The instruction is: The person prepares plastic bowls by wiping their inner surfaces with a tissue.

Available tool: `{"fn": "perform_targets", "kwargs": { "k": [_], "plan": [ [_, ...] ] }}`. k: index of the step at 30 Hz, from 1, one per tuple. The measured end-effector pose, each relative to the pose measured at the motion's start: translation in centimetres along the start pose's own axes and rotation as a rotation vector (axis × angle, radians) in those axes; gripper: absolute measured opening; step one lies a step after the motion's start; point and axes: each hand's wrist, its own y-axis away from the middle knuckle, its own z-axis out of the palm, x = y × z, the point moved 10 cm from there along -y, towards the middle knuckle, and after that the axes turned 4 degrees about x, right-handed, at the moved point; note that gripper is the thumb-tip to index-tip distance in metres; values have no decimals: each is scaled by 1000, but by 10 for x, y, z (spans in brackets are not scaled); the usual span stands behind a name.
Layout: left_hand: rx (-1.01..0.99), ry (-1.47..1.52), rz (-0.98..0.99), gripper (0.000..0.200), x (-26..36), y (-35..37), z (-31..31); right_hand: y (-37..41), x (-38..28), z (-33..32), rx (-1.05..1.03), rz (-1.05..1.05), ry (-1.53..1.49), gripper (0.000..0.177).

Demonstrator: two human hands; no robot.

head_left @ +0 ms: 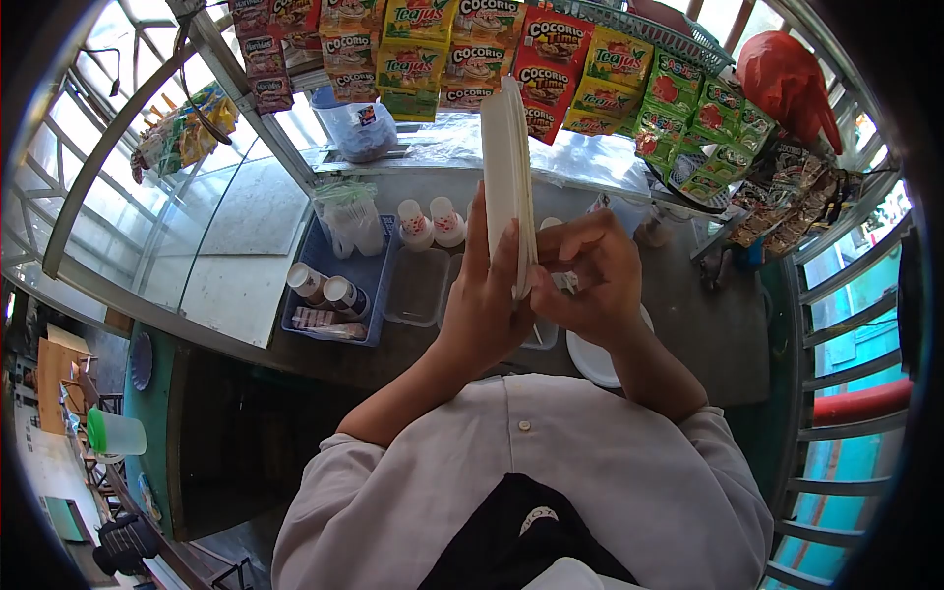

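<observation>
My left hand (482, 300) is wrapped round a flat white thing (503, 187), held upright and seen nearly edge-on. It looks like a foam food box or a stack of thin white sheets; its kind I cannot make out. Several thin layers show along its right edge. My right hand (598, 280) is at that edge low down, fingers bent and thumb close to the index finger, at the white thing's edge. A small whitish bit shows by these fingers. Below the right wrist, a round white lid or plate (595, 362) lies on the counter, partly hidden by the forearm.
On the counter (718, 334) are a blue basket (372, 295) with jars and packets, a clear tub (418, 285) and stacked cups (449, 221). Drink sachets (418, 49) hang in rows overhead. A glass case (231, 226) stands left; a red bag (782, 79) hangs right.
</observation>
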Motion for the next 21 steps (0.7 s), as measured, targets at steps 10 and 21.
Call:
{"fn": "perform_targets", "kwargs": {
  "k": [10,21],
  "plan": [
    [22,-10,49,86,2,-1,-1,3,-5,9,-184,-23,136,27],
    [-25,53,-26,79,0,-3,1,-4,1,4,-64,54,-101,20]
  ]
}}
